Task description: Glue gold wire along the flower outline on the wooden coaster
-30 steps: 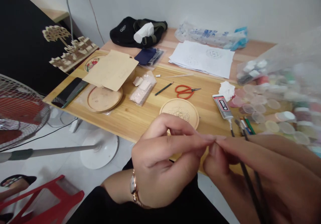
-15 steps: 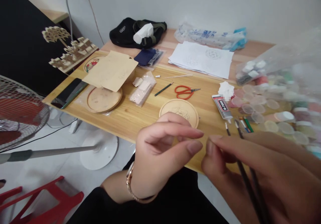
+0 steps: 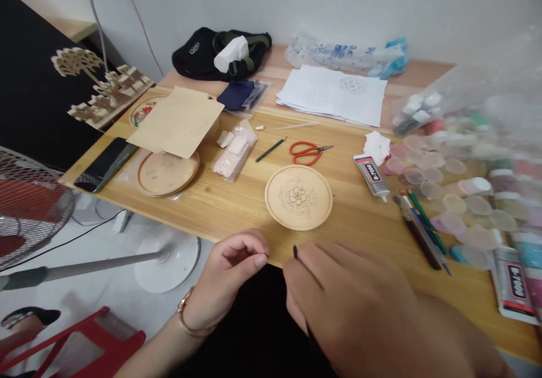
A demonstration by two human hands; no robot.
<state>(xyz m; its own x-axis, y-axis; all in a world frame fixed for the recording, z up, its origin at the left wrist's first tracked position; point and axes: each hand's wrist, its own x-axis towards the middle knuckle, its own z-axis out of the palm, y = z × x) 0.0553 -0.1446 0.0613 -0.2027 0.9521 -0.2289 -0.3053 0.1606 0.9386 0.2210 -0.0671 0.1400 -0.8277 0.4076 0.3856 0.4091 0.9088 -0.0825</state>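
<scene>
My left hand (image 3: 235, 270), with a bracelet at the wrist, is at the table's front edge. Its thumb and index finger are pinched together; anything between them is too small to make out. To its right my right hand (image 3: 351, 293) is closed round a dark brush, whose tip (image 3: 295, 250) pokes out above the knuckles. The hands are apart. Just beyond them lies a round wooden plate (image 3: 298, 197) with a flower drawn on it. Red-handled scissors (image 3: 305, 152) and a dark green pencil (image 3: 271, 149) lie behind the plate.
Brushes (image 3: 423, 228), a glue tube (image 3: 371, 177) and small paint pots (image 3: 478, 204) are on the right. White papers (image 3: 330, 95) and a black bag (image 3: 220, 53) are at the back. Round wooden trays (image 3: 167, 174) and a phone (image 3: 101, 163) lie left. A fan (image 3: 29, 208) stands beside the table.
Both hands have moved down and left, away from the camera, and further apart, uncovering the round plate. One of the two brushes in my right hand now lies with the others on the table.
</scene>
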